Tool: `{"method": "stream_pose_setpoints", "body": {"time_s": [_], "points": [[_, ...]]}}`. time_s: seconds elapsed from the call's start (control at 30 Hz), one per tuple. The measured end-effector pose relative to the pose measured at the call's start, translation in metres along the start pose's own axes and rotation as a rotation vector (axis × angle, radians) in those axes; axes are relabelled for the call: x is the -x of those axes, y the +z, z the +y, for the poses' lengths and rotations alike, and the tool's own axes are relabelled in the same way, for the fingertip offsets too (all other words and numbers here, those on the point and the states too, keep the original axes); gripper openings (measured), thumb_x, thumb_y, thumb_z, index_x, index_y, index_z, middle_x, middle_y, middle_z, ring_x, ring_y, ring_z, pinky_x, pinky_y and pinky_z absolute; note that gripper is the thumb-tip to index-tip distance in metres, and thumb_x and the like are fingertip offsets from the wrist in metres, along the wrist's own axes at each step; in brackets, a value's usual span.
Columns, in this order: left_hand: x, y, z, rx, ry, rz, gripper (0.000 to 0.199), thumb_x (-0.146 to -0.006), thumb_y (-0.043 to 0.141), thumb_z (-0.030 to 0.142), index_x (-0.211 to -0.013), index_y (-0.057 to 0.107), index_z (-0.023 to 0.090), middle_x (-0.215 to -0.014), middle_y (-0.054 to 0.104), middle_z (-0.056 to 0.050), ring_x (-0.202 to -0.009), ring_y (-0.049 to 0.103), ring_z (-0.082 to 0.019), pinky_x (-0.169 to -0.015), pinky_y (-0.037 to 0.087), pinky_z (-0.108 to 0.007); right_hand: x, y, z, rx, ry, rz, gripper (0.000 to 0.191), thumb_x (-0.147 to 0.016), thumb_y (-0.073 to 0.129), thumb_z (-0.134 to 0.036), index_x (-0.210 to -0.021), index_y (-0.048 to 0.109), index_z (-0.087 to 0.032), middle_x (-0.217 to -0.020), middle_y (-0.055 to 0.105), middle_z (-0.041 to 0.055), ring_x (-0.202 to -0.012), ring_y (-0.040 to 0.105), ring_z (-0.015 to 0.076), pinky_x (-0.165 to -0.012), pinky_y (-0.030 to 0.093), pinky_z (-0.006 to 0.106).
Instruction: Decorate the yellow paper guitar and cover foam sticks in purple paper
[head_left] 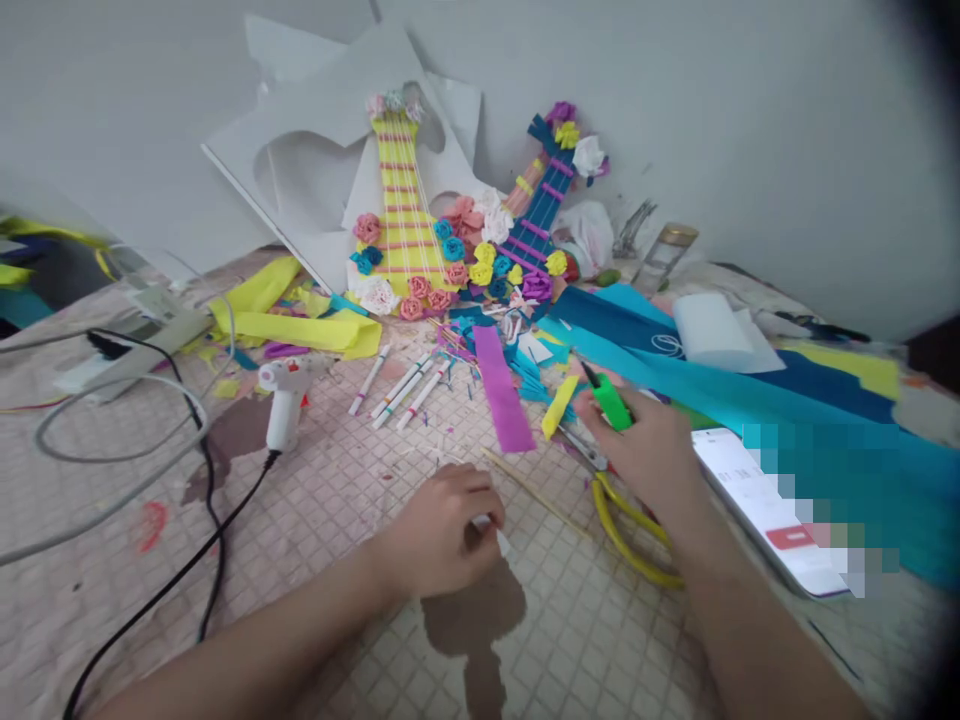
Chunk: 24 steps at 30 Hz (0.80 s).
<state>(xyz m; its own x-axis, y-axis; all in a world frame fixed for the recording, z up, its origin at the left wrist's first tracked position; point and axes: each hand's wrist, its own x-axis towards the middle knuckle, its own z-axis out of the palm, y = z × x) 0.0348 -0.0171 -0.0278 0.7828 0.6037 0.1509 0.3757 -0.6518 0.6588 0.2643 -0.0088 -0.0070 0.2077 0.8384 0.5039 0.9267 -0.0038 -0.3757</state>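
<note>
My left hand is closed on a small white piece, over the near end of a brown cardboard shape that lies on the tiled-pattern cloth. To the right, my right hand grips a green cutter with a dark tip pointing up and left. Under and beside that hand are yellow-handled scissors. A yellow paper strip and a purple strip lie just left of the cutter.
Two flower-covered guitar shapes, one yellow and one blue, lean at the back. A glue gun with cables lies left, markers mid-table, a lit phone right. Blue crepe paper spreads behind the phone.
</note>
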Motion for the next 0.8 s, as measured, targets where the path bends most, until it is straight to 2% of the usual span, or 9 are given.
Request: {"method": "stream_pose_setpoints", "body": {"time_s": [0.07,0.13,0.23,0.3,0.43,0.57,0.67,0.8], "points": [[-0.001,-0.001,-0.003,-0.073,-0.021,0.031,0.016,-0.062,0.052,0.006,-0.070,0.061,0.018,-0.080,0.061,-0.003,-0.081,0.055,-0.020,-0.079,0.038,-0.035,0.004,0.003,-0.004,0.048,-0.034,-0.048,0.035,-0.076,0.054,-0.050,-0.064,0.064,-0.019,-0.053,0.060,0.0056,-0.053,0.055,0.0208,-0.048,0.032,0.028],[-0.003,-0.004,-0.006,-0.035,-0.062,0.105,0.018,-0.066,0.055,0.012,-0.081,0.063,0.019,-0.093,0.062,-0.004,-0.091,0.054,-0.021,-0.086,0.037,-0.037,0.010,0.006,-0.010,0.104,-0.138,-0.092,0.030,-0.075,0.057,-0.047,-0.066,0.063,-0.019,-0.056,0.062,0.0046,-0.053,0.055,0.0198,-0.048,0.029,0.027],[-0.007,-0.013,-0.009,0.162,-0.213,0.231,0.028,-0.076,0.057,0.031,-0.102,0.060,0.019,-0.098,0.062,-0.006,-0.091,0.054,-0.020,-0.085,0.039,-0.035,0.018,0.012,-0.016,0.143,-0.330,-0.123,0.022,-0.077,0.056,-0.040,-0.072,0.062,-0.019,-0.068,0.067,0.0040,-0.061,0.059,0.0191,-0.051,0.028,0.027],[-0.009,-0.018,-0.010,0.318,-0.318,0.284,0.037,-0.077,0.056,0.041,-0.105,0.059,0.017,-0.092,0.062,-0.005,-0.083,0.054,-0.018,-0.077,0.041,-0.031,0.022,0.014,-0.019,0.152,-0.395,-0.133,0.025,-0.077,0.056,-0.043,-0.068,0.060,-0.019,-0.068,0.067,0.0029,-0.062,0.060,0.0184,-0.051,0.026,0.027],[-0.012,-0.019,-0.012,0.532,-0.413,0.303,0.036,-0.075,0.054,0.047,-0.088,0.064,0.015,-0.072,0.057,-0.001,-0.068,0.050,-0.015,-0.063,0.038,-0.026,0.025,0.015,-0.023,0.186,-0.406,-0.214,0.025,-0.076,0.058,-0.042,-0.066,0.059,-0.019,-0.068,0.067,0.0018,-0.063,0.060,0.0178,-0.052,0.024,0.027],[-0.014,-0.015,-0.018,0.577,-0.453,0.293,0.031,-0.073,0.052,0.044,-0.066,0.058,0.014,-0.054,0.045,0.002,-0.052,0.042,-0.011,-0.049,0.032,-0.023,0.026,0.014,-0.027,0.192,-0.416,-0.316,0.017,-0.076,0.058,-0.033,-0.065,0.059,-0.020,-0.067,0.067,0.0006,-0.063,0.060,0.0164,-0.052,0.023,0.027],[-0.014,-0.017,-0.026,0.550,-0.474,0.334,0.029,-0.075,0.045,0.040,-0.065,0.054,0.015,-0.051,0.041,0.004,-0.045,0.037,-0.009,-0.044,0.026,-0.022,0.026,0.014,-0.027,0.192,-0.409,-0.330,0.018,-0.075,0.058,-0.033,-0.063,0.059,-0.021,-0.065,0.067,-0.0001,-0.061,0.059,0.0159,-0.051,0.022,0.027],[-0.013,-0.023,-0.038,0.383,-0.462,0.413,0.033,-0.080,0.040,0.043,-0.064,0.052,0.016,-0.048,0.036,0.005,-0.044,0.034,-0.010,-0.044,0.024,-0.023,0.021,0.013,-0.021,0.192,-0.357,-0.282,0.015,-0.076,0.057,-0.035,-0.069,0.061,-0.022,-0.070,0.068,0.0007,-0.062,0.060,0.0171,-0.051,0.024,0.027]]}}
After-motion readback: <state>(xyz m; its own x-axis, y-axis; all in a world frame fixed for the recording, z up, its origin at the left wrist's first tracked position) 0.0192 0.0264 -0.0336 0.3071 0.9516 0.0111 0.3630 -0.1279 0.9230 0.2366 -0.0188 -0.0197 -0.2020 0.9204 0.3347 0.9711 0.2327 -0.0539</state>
